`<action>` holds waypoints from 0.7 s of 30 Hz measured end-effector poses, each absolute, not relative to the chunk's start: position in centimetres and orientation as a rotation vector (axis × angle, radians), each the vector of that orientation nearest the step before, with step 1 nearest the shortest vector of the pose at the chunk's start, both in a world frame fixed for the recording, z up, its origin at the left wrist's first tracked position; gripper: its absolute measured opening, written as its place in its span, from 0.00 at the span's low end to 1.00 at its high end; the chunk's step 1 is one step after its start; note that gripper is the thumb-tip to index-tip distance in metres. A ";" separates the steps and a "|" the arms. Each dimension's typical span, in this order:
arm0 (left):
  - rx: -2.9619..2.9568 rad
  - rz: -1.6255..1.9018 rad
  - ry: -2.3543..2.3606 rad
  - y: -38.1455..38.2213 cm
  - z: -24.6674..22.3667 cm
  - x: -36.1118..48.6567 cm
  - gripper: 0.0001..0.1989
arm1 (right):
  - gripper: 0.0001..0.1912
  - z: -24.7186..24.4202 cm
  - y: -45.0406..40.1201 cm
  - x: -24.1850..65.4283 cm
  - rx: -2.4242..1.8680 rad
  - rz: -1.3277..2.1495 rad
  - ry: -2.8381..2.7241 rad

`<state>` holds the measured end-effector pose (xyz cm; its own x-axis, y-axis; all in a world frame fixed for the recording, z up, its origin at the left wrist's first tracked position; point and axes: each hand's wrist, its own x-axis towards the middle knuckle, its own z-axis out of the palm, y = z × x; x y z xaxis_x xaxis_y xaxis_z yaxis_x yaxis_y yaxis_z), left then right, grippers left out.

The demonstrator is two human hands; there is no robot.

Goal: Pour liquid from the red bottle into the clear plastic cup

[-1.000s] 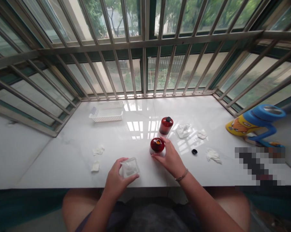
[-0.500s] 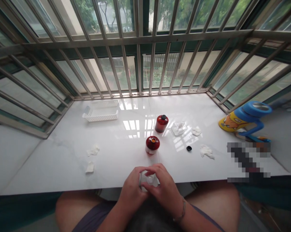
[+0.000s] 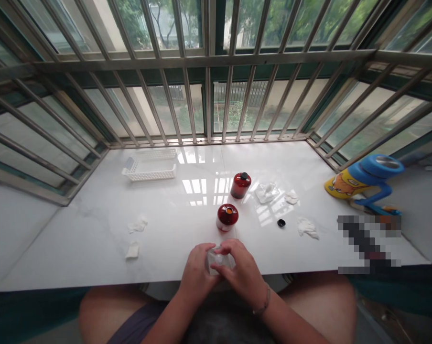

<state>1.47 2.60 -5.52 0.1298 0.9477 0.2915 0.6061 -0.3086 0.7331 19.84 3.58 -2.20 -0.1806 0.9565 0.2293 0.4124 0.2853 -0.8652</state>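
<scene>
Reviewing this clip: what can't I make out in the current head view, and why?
All in the head view:
Container: partly covered by the left hand and right hand; contents unclear.
Open bottle: any label print is too small and blurred.
Dark item, right: masked by pixelation.
Right forearm: cut off by the bottom edge.

Clear, squarish container (image 3: 216, 259) between the fingers (image 3: 232, 245), near the counter edge (image 3: 158, 280).

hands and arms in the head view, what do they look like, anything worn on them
The left hand and right hand are ungloved, and the forearms show no sleeves. A thin bracelet circles the right wrist; none shows on the left.
</scene>
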 end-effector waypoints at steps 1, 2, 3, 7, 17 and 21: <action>1.971 1.027 1.474 2.7 -5.6 1.3 0.28 | 0.18 -2.2 3.7 20.0 -1.243 0.891 -1.748; 1.971 1.018 1.454 2.9 -5.7 1.1 0.29 | 0.17 -2.1 3.7 20.1 -1.232 0.945 -1.750; 1.972 1.006 1.437 3.0 -5.7 1.0 0.30 | 0.18 -2.1 3.8 20.3 -1.213 1.007 -1.754; 1.962 0.945 1.406 3.6 -5.4 0.8 0.30 | 0.31 -2.2 4.3 21.5 -1.152 1.073 -1.816; 1.862 0.810 1.472 3.7 -4.5 1.0 0.39 | 0.24 -1.7 5.0 25.6 -1.319 0.627 -1.804; 1.889 0.833 1.449 3.8 -4.7 1.0 0.34 | 0.34 -1.6 4.1 24.6 -1.205 0.739 -1.899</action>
